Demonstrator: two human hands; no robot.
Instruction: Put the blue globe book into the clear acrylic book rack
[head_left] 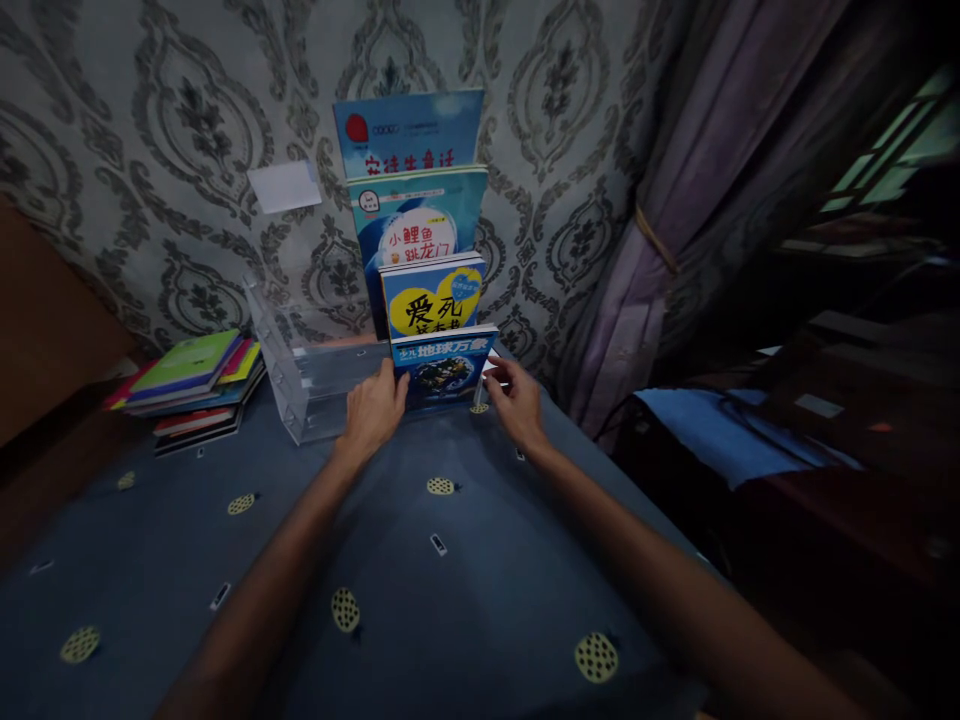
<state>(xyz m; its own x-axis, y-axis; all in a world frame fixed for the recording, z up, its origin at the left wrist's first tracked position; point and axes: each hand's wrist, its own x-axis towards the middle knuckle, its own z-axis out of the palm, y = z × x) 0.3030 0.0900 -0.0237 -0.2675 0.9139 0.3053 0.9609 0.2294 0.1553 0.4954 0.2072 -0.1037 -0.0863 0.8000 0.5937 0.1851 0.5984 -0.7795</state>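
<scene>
Several picture books stand upright in a clear acrylic tiered rack (289,385) against the patterned wall. The front book (442,362) is dark blue with an earth picture. My left hand (375,408) grips its left edge and my right hand (516,397) holds its right edge. Behind it stands a blue and yellow book (433,298), then a light blue book (416,215), and at the back a taller blue book (409,130).
A stack of flat books (196,385) lies at the left on the blue cloth-covered table (420,580). A purple curtain (667,220) hangs at the right, with a dark cabinet and blue cloth (720,430) beyond the table edge.
</scene>
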